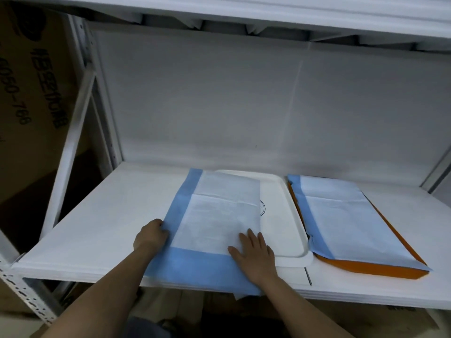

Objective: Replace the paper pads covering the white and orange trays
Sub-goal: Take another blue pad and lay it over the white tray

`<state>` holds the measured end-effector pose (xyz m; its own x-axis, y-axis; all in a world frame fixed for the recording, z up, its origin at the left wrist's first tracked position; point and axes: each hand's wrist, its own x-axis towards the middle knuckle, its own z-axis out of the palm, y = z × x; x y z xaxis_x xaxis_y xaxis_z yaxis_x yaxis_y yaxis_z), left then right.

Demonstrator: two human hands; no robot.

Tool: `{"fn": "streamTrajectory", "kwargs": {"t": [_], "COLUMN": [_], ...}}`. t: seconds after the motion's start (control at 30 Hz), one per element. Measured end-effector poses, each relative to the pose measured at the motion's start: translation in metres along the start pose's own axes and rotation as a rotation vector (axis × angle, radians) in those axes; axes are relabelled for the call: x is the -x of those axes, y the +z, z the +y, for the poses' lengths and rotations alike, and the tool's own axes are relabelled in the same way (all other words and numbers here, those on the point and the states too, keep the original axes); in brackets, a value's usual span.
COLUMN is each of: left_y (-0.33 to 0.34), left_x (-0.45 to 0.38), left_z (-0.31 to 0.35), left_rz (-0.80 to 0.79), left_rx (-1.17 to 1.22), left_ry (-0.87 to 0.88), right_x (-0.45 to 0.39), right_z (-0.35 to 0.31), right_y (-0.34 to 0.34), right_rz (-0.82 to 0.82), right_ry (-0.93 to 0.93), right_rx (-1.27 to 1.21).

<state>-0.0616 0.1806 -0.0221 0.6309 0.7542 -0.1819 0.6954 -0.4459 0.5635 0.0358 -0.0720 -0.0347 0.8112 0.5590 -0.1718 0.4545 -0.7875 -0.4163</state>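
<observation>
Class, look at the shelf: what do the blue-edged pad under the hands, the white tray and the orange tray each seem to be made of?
Blue-edged pad: thin paper or non-woven sheet, matte, showing fold creases and lying limp over the shelf edge. White tray: probably moulded plastic, smooth with a slight sheen, rounded raised rim and a printed mark. Orange tray: likely plastic too, but only its uniformly coloured edge shows beneath its pad.
</observation>
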Motion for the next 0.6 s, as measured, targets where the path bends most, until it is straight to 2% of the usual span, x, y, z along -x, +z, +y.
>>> {"fn": "streamTrajectory", "kwargs": {"t": [0.1,0.17,0.2,0.3,0.4,0.5,0.6], "left_y": [0.003,0.007,0.011,0.021,0.033,0.039,0.041], "left_x": [-0.001,0.004,0.01,0.023,0.036,0.051,0.066], "left_z": [-0.004,-0.005,-0.006,-0.005,-0.002,0.0,0.0], "left_rz": [0.032,0.07,0.106,0.188,0.011,-0.177,-0.237], "left_rx": [-0.01,0.003,-0.046,-0.299,-0.403,-0.381,-0.427], "left_ry": [0.007,0.048,0.089,0.304,0.469,0.62,0.856], "right_x": [-0.003,-0.007,-0.011,-0.027,-0.033,-0.034,-0.031], "right_z": [0.006,0.012,0.017,0.021,0.016,0.014,0.008], "right_y": [-0.006,-0.015,-0.019,-0.033,-0.045,-0.055,-0.058], "right_rz": [0.174,0.276,0.27,0.144,0.013,-0.109,-0.18], "right_ry": [-0.066,0.055,0.144,0.33,0.418,0.406,0.384], "right_rx": [-0.353,-0.579,-0.651,-0.821,-1.008,-1.049,-1.143]}}
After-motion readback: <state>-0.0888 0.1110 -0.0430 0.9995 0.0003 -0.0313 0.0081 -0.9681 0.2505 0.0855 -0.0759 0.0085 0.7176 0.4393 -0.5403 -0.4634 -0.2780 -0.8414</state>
